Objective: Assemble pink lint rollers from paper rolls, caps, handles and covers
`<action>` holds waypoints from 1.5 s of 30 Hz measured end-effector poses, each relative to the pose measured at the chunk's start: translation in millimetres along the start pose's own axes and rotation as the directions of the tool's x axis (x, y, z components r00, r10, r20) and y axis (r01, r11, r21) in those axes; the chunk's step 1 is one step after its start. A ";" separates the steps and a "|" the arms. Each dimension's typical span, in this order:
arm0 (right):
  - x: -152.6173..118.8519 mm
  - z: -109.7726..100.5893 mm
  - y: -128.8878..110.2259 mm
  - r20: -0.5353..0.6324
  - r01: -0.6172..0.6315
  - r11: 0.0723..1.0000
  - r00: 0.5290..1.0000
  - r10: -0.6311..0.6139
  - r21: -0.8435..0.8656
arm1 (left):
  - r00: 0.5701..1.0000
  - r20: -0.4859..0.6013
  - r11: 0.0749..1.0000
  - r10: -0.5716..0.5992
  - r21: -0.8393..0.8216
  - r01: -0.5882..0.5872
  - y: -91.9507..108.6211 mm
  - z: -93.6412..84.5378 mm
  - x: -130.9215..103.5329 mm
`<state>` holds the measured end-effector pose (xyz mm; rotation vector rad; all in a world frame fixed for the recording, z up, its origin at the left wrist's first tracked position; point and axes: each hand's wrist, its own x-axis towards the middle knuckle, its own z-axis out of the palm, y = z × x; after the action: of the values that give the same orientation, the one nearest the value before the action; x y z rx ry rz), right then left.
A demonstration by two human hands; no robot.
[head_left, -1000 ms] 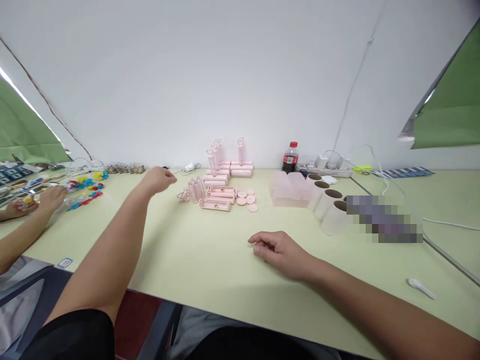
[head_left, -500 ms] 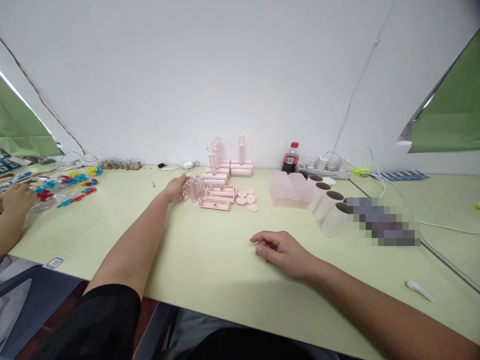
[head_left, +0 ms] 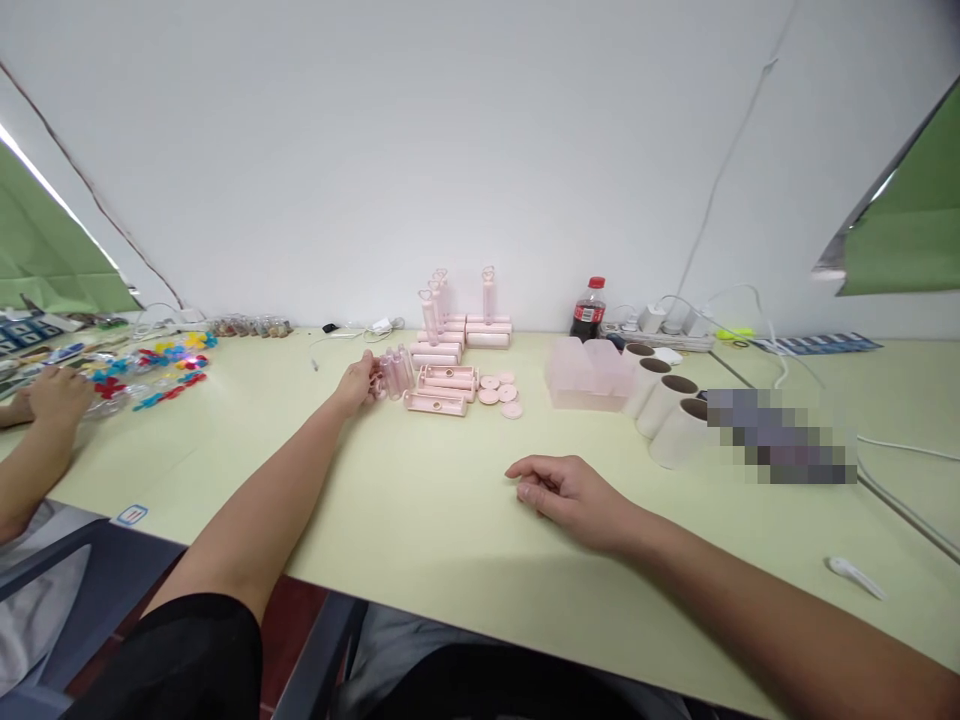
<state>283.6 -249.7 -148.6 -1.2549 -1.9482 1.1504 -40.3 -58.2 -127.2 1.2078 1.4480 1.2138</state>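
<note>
At the left end of the pink parts, my left hand (head_left: 354,388) has its fingers curled among small pink pieces (head_left: 377,385). What sits between its fingertips is too small and partly hidden. Right beside it stand several clear pinkish tubes (head_left: 395,372). Pink half-open cases (head_left: 436,403) lie to the right of these, and flat pink discs (head_left: 508,394) are spread past them. Behind, upright tubes with heart-shaped loops (head_left: 430,318) stand by more pink cases (head_left: 487,338). My right hand (head_left: 562,490) rests on the table, fingers loosely bent and apart, holding nothing.
A translucent pink box (head_left: 589,375) and several wide film rolls (head_left: 677,432) stand to the right. Behind them are a cola bottle (head_left: 588,312) and chargers with cables (head_left: 660,322). A white earbud (head_left: 855,576) lies front right. Another person's hand (head_left: 64,405) is at far left beside colourful plastic pieces (head_left: 161,375).
The view has shifted slightly, so the table things appear a little further right. My left fingers have come in closer around the small pink pieces. My right hand stays in place.
</note>
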 end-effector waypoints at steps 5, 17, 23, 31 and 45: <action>-0.1 -0.8 2.2 0.006 0.001 1.000 1.000 -0.001 -0.007 | 0.996 -0.087 0.995 0.005 -0.095 -0.014 -8.2 7.7 -8.3; -0.4 -2.1 -4.3 0.001 0.014 0.999 1.000 -0.014 -0.048 | 0.956 -0.292 0.986 -0.033 -0.167 -0.017 -10.8 20.7 -33.3; 0.8 0.4 -3.6 -0.003 0.025 0.998 1.000 -0.025 -0.051 | 0.949 -0.309 0.989 -0.062 -0.145 0.017 -9.3 26.7 -39.8; -0.6 -11.4 -7.8 -0.219 0.141 0.966 0.957 -0.188 -0.216 | 0.947 -0.315 0.994 -0.063 -0.105 0.031 -4.8 31.7 -49.1; -1.4 5.9 -12.2 -0.049 0.168 0.955 0.982 -0.185 -0.244 | 0.629 -0.230 0.664 0.742 0.383 -0.643 31.4 39.3 -69.8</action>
<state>274.2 -255.6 -140.8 -1.1930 -2.1439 0.7898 13.1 -119.7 -99.7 1.9331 1.4749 1.9073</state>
